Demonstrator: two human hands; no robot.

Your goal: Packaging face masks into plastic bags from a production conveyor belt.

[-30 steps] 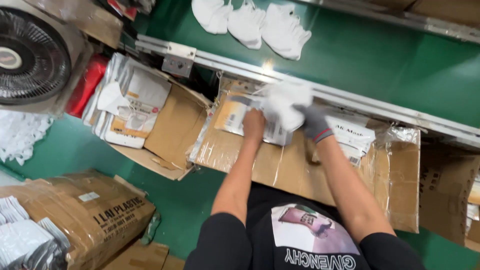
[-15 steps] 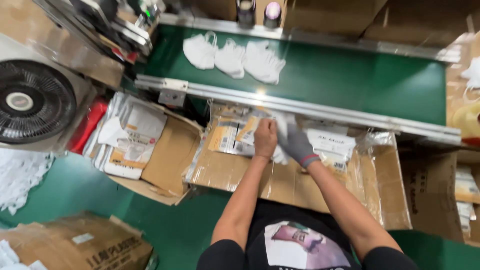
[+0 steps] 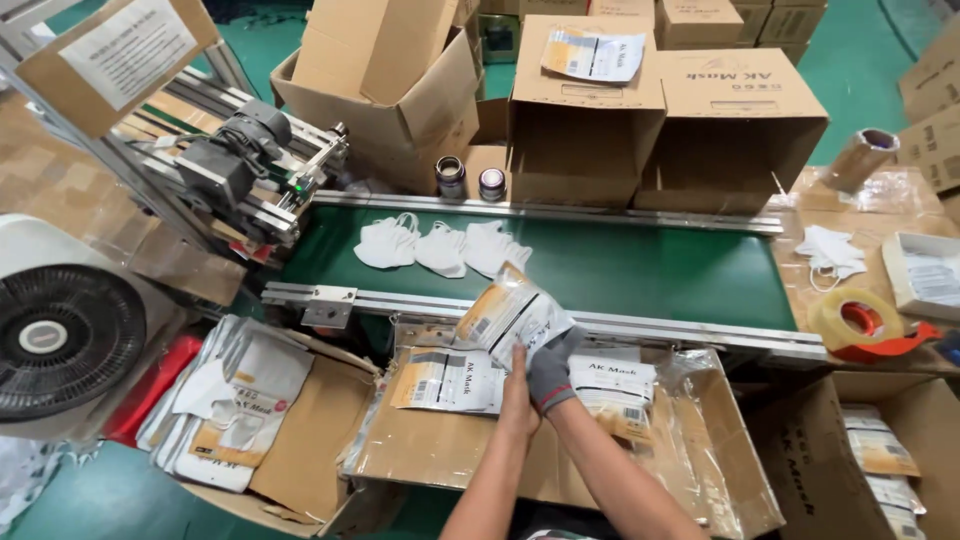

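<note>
Head view: mask pouch (image 3: 508,315) gripped by left hand (image 3: 517,385) and grey-gloved right hand (image 3: 552,368), fingers closed on it, above open carton (image 3: 700,450) near conveyor belt's (image 3: 640,270) near edge.

pouch (image 3: 510,315): glossy plastic film | right hand (image 3: 552,368): grey knit cloth glove | belt (image 3: 650,270) beyond pouch: matt green | boxes (image 3: 735,115) behind belt: rough brown cardboard
</note>
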